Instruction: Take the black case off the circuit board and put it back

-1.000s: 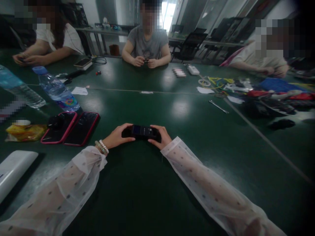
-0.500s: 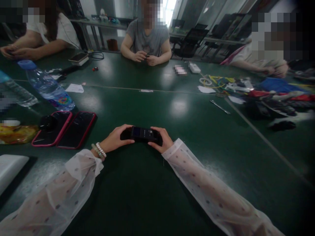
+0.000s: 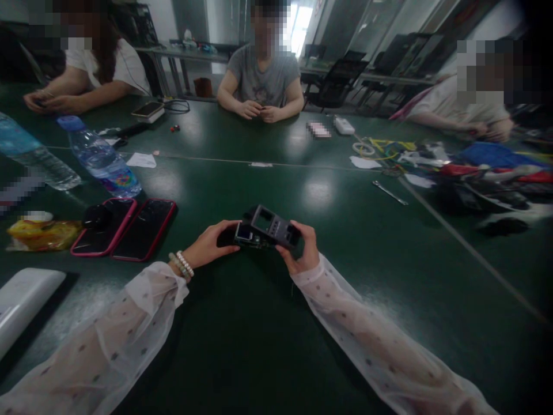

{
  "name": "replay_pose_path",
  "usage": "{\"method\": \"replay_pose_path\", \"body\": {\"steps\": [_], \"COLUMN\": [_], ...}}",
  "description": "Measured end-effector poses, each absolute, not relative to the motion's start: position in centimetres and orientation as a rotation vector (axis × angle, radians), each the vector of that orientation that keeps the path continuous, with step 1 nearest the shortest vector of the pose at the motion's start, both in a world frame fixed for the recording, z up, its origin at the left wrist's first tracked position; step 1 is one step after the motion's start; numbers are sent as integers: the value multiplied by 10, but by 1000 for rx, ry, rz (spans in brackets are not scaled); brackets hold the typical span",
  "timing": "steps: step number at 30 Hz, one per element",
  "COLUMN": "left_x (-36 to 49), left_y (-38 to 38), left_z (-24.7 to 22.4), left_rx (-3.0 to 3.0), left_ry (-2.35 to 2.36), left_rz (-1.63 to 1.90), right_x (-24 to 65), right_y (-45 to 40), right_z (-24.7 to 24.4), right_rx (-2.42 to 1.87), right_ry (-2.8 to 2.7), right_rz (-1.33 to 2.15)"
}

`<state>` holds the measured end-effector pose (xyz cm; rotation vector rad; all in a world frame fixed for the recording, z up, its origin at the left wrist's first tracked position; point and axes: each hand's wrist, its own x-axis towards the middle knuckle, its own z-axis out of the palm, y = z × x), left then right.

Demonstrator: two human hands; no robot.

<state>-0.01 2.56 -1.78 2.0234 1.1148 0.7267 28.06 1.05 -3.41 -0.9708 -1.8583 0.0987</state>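
A small black device body [image 3: 246, 234] with a little screen lies between my hands, close above or on the green table [image 3: 259, 323]. My left hand [image 3: 212, 239] grips its left end, thumb at the near side. In my right hand [image 3: 303, 248] is a dark grey cover [image 3: 276, 226] with a square window and a row of small buttons. The cover is tilted, its left end raised over the device body. Some inner parts of the body show beneath it. Whether the two still touch is unclear.
Left are two red-edged phones [image 3: 144, 230], a plastic bottle [image 3: 103, 158], a yellow packet [image 3: 41, 232] and a white box [image 3: 28, 305]. A wrench [image 3: 389, 193] and cables [image 3: 384, 148] lie right. Three people sit around the table.
My right hand has lifted the cover off the top of the device body and tilted it, so the inside now shows. The view has shifted slightly.
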Motion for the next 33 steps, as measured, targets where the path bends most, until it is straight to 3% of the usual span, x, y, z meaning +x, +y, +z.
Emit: {"method": "replay_pose_path", "body": {"steps": [4,14,33], "left_x": [0,1,0], "left_y": [25,24,25], "left_z": [-14,-10,-13], "left_rx": [2011,2012,2007], "left_ry": [1105,1123,1122], "left_rz": [716,696,694], "right_x": [294,335,345], "right_y": [19,74,70], "right_z": [-30,-74,-79], "right_rx": [-1155,-1401,-1483], "right_ry": [-1758,-1244,-1443], "right_rz": [21,398,359]}}
